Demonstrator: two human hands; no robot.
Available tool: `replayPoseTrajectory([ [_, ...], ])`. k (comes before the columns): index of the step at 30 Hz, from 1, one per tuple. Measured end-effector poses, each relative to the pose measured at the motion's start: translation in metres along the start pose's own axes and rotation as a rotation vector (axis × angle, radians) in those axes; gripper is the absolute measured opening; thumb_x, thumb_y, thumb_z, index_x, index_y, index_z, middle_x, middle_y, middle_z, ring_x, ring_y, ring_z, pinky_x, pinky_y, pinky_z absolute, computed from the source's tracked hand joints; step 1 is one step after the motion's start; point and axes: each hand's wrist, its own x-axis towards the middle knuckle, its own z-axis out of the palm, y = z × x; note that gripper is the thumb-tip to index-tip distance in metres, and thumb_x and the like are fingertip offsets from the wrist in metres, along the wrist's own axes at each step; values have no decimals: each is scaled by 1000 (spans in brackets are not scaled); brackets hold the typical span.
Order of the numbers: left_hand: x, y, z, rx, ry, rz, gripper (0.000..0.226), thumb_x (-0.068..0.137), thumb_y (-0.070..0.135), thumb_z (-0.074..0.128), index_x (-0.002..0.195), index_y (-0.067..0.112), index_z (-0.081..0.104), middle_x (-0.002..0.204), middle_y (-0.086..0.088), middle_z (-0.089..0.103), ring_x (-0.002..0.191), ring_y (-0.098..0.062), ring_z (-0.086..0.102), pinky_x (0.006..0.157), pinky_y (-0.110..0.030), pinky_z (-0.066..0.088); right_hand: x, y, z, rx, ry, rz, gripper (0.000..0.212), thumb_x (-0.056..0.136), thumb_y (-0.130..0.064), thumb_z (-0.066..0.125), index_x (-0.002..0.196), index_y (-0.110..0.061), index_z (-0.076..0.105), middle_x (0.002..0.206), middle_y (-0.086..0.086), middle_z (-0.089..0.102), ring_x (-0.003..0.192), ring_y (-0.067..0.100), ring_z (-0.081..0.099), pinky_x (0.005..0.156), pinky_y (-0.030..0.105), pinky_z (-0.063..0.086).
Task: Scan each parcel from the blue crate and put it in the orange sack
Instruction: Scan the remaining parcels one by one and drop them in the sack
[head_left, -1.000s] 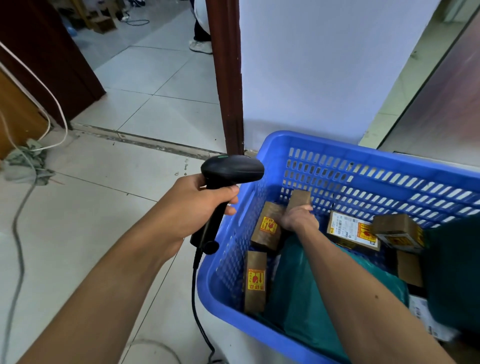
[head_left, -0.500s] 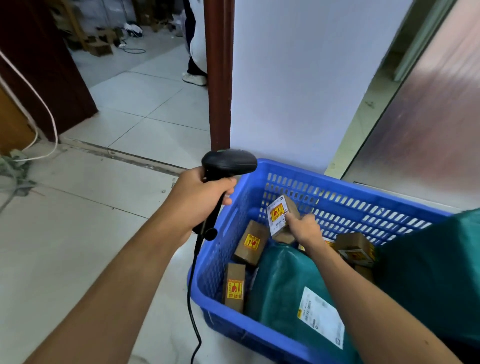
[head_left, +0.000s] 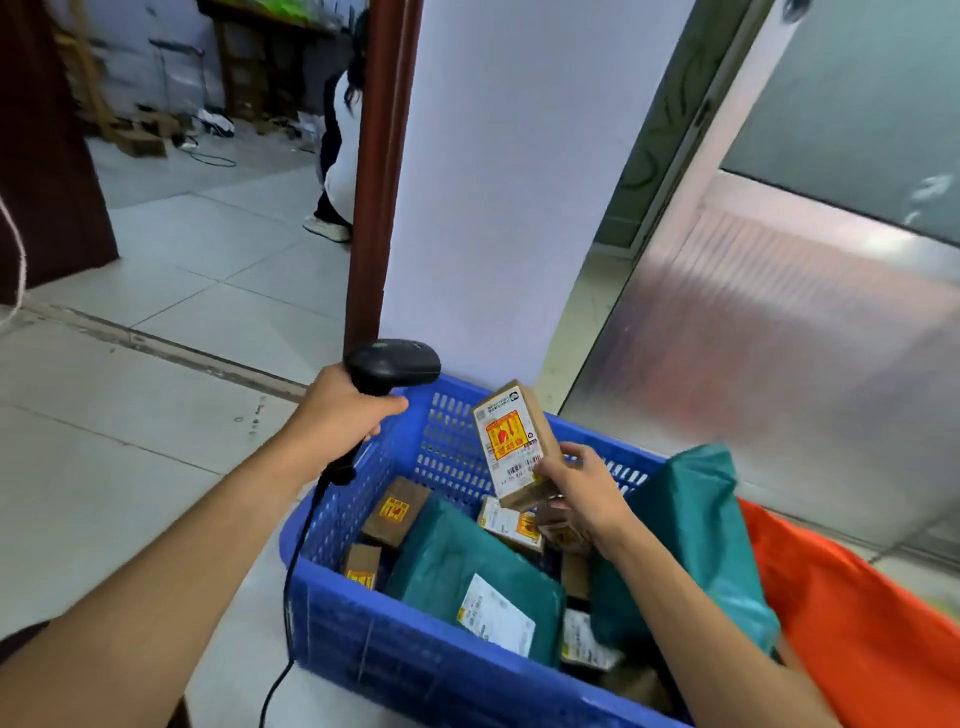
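Box (head_left: 511, 441) up out of crate (head_left: 415, 665) now; right hand (head_left: 587, 499) pinches its lower end, left hand (head_left: 337, 415) grips scanner (head_left: 395, 361); seems light, stiff.

Bare left forearm (head_left: 208, 545), bare right forearm (head_left: 685, 603)

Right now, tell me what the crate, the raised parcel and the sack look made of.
Blue crate: moulded plastic, going by its slotted walls. Raised parcel: matte brown cardboard with a paper label. Orange sack: probably fabric or plastic; it creases softly.
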Motion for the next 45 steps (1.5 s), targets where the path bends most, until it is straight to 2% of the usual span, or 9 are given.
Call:
replayPoseTrajectory([
  [3, -21, 5, 15, -39, -67, -35, 10, 87, 10, 80, 87, 6, 71, 55, -7, 63, 49, -18, 56, 51, -25, 49, -37, 7, -27, -58, 80, -75, 53, 92, -22, 72, 137, -18, 44, 122, 4, 61, 85, 9, 67, 57, 18, 51],
  [9, -81, 16, 44, -151, -187, -18, 9, 85, 4, 81, 92, 5, 76, 60, -8, 69, 53, -16, 60, 56, -28, 56, -92, 31, -72, 61, 278, -134, 60, 86, -32, 81, 134, -17, 48, 123, 6, 65, 107, 21, 67, 96, 44, 56],
  [13, -109, 19, 70, -219, -142, -10, 8, 86, 14, 80, 88, 6, 78, 81, -16, 78, 57, -20, 58, 61, -33, 54, -110, 44, -90, 62, 345, -144, 54, 82, -39, 83, 122, -12, 61, 112, 4, 72, 98, 16, 71, 86, 35, 58],
  [18, -140, 20, 101, -286, -336, -132, 16, 90, 26, 80, 101, 16, 74, 90, -6, 81, 56, -20, 63, 64, -35, 60, -137, 49, -100, 102, 261, -165, 32, 89, -36, 76, 111, -13, 75, 91, 2, 79, 78, 11, 75, 68, 22, 56],
  [26, -161, -1, 157, -310, -414, -272, 28, 84, 23, 86, 107, 11, 76, 69, -16, 64, 48, -22, 55, 48, -28, 48, -178, 77, -91, 198, 254, -96, 42, 97, -46, 63, 91, -8, 78, 81, 9, 78, 69, 15, 71, 62, 23, 53],
  [32, -170, -12, 170, -250, -630, -326, 28, 82, 24, 88, 94, 5, 72, 67, -15, 66, 49, -20, 54, 49, -30, 47, -172, 81, -96, 182, 255, -93, 38, 94, -48, 66, 95, -12, 76, 82, 7, 78, 72, 19, 75, 64, 33, 57],
  [38, -171, -11, 163, -312, -684, -378, 24, 83, 18, 86, 101, 7, 74, 75, -12, 73, 54, -18, 55, 50, -28, 51, -159, 85, -89, 160, 405, -141, 40, 88, -56, 70, 113, -25, 63, 113, -5, 70, 98, 14, 72, 86, 36, 58],
  [43, -173, -16, 166, -305, -651, -347, 27, 79, 20, 89, 99, 7, 76, 75, -11, 75, 54, -16, 56, 52, -27, 52, -153, 79, -88, 256, 466, -153, 45, 91, -55, 67, 116, -19, 61, 113, 0, 68, 93, 12, 71, 73, 26, 55],
  [45, -174, -17, 167, -317, -620, -336, 31, 79, 21, 90, 101, 5, 76, 74, -8, 75, 52, -15, 55, 50, -26, 50, -152, 81, -88, 321, 456, -119, 58, 84, -66, 68, 118, -20, 59, 116, 4, 70, 99, 18, 72, 81, 34, 59],
])
